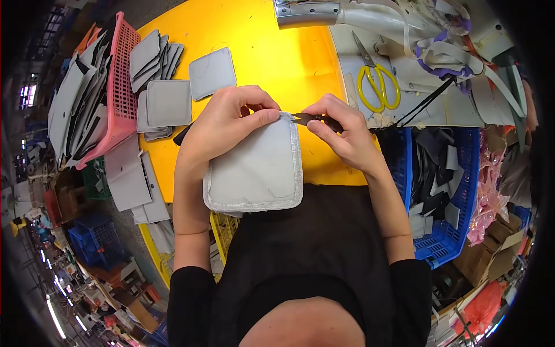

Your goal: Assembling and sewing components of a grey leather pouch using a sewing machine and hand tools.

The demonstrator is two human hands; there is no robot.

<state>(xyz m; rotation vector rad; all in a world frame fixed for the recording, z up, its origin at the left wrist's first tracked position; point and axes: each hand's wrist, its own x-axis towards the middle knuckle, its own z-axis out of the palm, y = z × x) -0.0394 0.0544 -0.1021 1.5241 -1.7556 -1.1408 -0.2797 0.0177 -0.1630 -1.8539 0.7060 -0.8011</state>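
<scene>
Grey pad: pinched at top edge by left hand. Black strap: pinched by right hand. Blue basket, right of grip, held black pieces. Pink basket, left, held grey pads.

Between my fingers I see a matt grey cloth pad with a stitched, slightly shiny edge binding, and a thin black strap. Beyond them the yellow surface looks smooth and glossy. Right of my fingers lie scissors with metal blades and yellow plastic handles.
</scene>
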